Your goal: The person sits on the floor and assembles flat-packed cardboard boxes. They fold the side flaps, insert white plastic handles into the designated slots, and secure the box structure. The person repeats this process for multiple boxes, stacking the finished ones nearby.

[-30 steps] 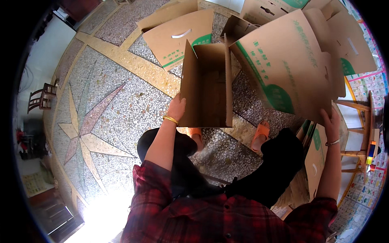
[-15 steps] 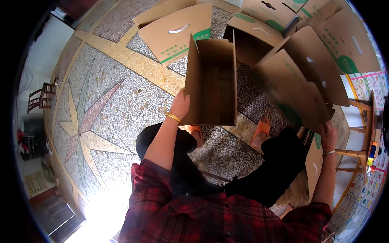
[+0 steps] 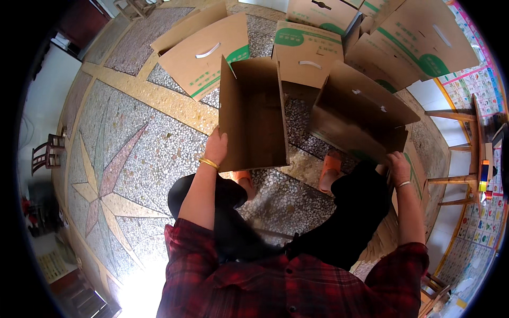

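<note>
In front of my knees stands an open, empty cardboard box (image 3: pixel 259 119), its brown inside facing up. My left hand (image 3: pixel 216 148) is closed on its left wall near the close corner, with a gold bangle on the wrist. To the right, a second open cardboard box (image 3: pixel 339 130) with handle slots leans at an angle. My right hand (image 3: pixel 399 168) grips the near right corner of that box, its fingers partly hidden by the cardboard. The two boxes are apart, with speckled floor between them.
Beyond them stand more cardboard boxes with green print: one at far left (image 3: pixel 204 53), one in the middle (image 3: pixel 307 55), one at right (image 3: pixel 419 40). Flattened cardboard (image 3: pixel 383 241) lies by my right leg. A wooden chair (image 3: pixel 458 180) is at right, a small one (image 3: pixel 49 153) far left.
My right hand has swung the right-hand box left and turned it, so its inside shows more and it stands apart from the box behind. My left hand keeps its hold on the other box.
</note>
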Demonstrator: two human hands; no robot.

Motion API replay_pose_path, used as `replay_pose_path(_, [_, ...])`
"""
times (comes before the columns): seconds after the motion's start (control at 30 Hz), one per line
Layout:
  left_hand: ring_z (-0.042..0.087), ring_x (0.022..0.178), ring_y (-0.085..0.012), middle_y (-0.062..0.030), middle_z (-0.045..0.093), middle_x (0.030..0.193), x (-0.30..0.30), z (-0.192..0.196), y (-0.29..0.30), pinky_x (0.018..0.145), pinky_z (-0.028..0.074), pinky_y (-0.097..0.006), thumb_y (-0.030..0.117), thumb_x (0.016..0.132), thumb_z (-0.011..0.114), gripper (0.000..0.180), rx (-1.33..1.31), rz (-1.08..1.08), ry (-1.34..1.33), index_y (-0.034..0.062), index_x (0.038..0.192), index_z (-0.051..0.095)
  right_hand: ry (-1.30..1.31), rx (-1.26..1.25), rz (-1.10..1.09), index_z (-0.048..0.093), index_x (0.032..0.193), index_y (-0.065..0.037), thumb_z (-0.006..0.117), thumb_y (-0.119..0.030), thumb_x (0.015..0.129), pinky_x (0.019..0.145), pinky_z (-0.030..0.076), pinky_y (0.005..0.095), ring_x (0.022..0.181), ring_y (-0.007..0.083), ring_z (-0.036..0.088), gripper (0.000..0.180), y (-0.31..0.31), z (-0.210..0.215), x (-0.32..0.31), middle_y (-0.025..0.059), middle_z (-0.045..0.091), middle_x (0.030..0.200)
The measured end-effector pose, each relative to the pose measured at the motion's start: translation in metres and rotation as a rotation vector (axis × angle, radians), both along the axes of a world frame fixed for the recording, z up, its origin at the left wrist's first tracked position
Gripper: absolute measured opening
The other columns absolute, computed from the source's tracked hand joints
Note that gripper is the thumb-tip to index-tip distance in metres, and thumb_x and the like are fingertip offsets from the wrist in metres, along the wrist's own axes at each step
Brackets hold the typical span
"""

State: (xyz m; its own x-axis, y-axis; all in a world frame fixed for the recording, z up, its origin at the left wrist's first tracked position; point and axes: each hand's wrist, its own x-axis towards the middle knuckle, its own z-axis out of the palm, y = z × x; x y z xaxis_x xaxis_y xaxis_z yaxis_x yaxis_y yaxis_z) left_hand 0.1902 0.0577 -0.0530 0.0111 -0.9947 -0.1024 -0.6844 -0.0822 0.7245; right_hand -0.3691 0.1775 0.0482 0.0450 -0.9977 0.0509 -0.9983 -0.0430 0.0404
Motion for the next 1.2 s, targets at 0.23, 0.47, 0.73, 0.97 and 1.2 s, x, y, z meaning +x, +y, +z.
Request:
replay_pose_path(0.23, [0.051,0.095,-0.0448,-0.0312,0.054,0.101,-0.002,0.001,0.001,0.082,0.041,-0.046,0.021,0.083,0.044,0.042,0.027,-0.018,0.056,-0.0082,0.113,0.045,0.160,0.128,-0.393,0.059,0.102,-0.012,0.052,-0.008,0.074,0.078,0.045,0.0400,0.095,0.0287,0.053,0.029,-0.004,-0.042,-0.037,0.0088,0.057,0.099])
replay_pose_path(0.47, [0.052,0.097,-0.0430,-0.0300,0.054,0.104,-0.007,0.003,0.003,0.084,0.041,-0.046,0.021,0.083,0.044,0.043,0.052,-0.023,-0.036,-0.0070,0.115,0.045,-0.122,-0.214,-0.195,0.052,0.113,-0.010,0.050,0.001,0.072,0.089,0.041,0.0386,0.105,0.0315,0.048,0.043,-0.011,-0.012,0.002,0.0126,0.052,0.110])
replay_pose_path(0.73, [0.055,0.093,-0.0396,-0.0253,0.059,0.097,-0.010,0.018,0.029,0.080,0.044,-0.041,0.017,0.083,0.047,0.033,-0.039,-0.140,0.074,-0.0045,0.107,0.051,-0.434,0.030,0.122,0.049,0.117,-0.011,0.050,-0.001,0.078,0.083,0.045,0.0388,0.100,0.0346,0.051,0.040,0.002,0.022,0.127,0.0150,0.048,0.115])
replay_pose_path(0.97, [0.054,0.098,-0.0362,-0.0235,0.057,0.103,-0.017,0.048,0.057,0.083,0.043,-0.037,0.016,0.086,0.047,0.033,-0.074,-0.292,0.158,-0.0035,0.112,0.049,-0.506,-0.014,0.223,0.039,0.127,-0.015,0.054,0.001,0.075,0.081,0.046,0.0369,0.098,0.0306,0.052,0.057,0.019,0.025,0.196,0.0148,0.042,0.123])
replay_pose_path(1.2, [0.055,0.097,-0.0360,-0.0233,0.058,0.103,-0.011,0.068,0.069,0.083,0.043,-0.037,0.016,0.086,0.047,0.033,-0.078,-0.344,0.110,-0.0021,0.113,0.049,-0.427,-0.187,0.432,0.048,0.121,-0.013,0.056,0.003,0.067,0.080,0.045,0.0361,0.092,0.0253,0.052,0.057,0.017,0.040,0.226,0.0113,0.036,0.131])
